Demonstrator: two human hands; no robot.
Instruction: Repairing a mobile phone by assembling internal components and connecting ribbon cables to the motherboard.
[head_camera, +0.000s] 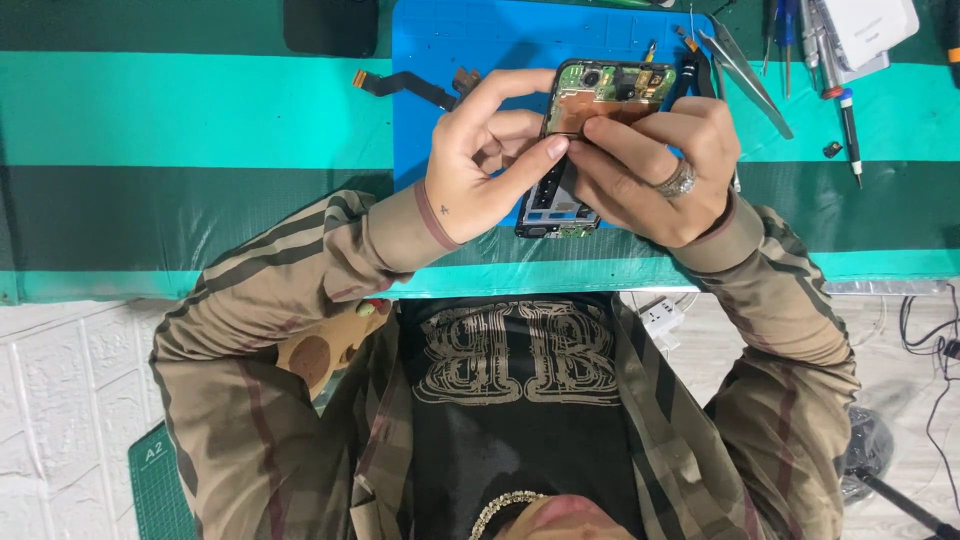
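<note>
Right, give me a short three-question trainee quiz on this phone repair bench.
1. True or false: the phone lies untouched on the blue mat.
2. Which hand wears the ring: A left, B right, C neither?
3. Fill in: the tweezers lie on the person's ____ side of the phone.
Key: 1 false, the left hand and right hand hold it; 2 B; 3 right.
</note>
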